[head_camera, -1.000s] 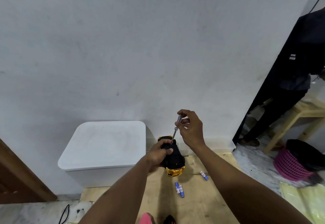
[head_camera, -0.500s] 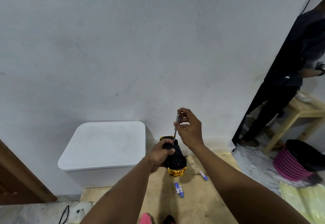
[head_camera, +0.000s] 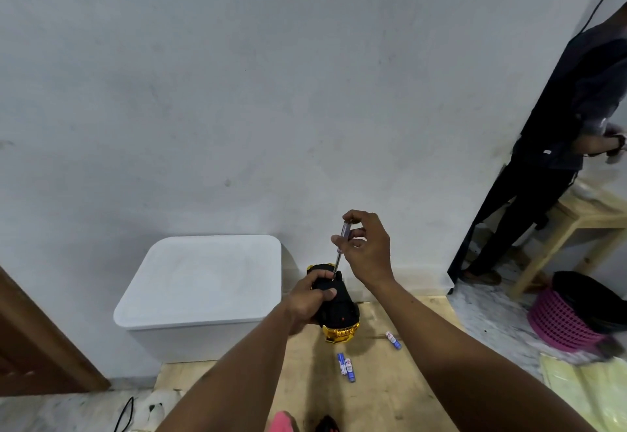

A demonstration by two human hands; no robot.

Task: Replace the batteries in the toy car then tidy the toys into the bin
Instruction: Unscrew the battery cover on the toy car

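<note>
- Turning the screwdriver (head_camera: 340, 249) with the right hand (head_camera: 368, 251) pinched on its handle risked the tip slipping from the screw, since the toy car (head_camera: 339, 309) hung in the air, not on the wooden board (head_camera: 383, 391).
- The left hand (head_camera: 310, 299) was clamped round the upturned car, just below the right hand.
- Batteries (head_camera: 346, 366) lay loose on the board, beside the closed white bin (head_camera: 203, 292).
</note>
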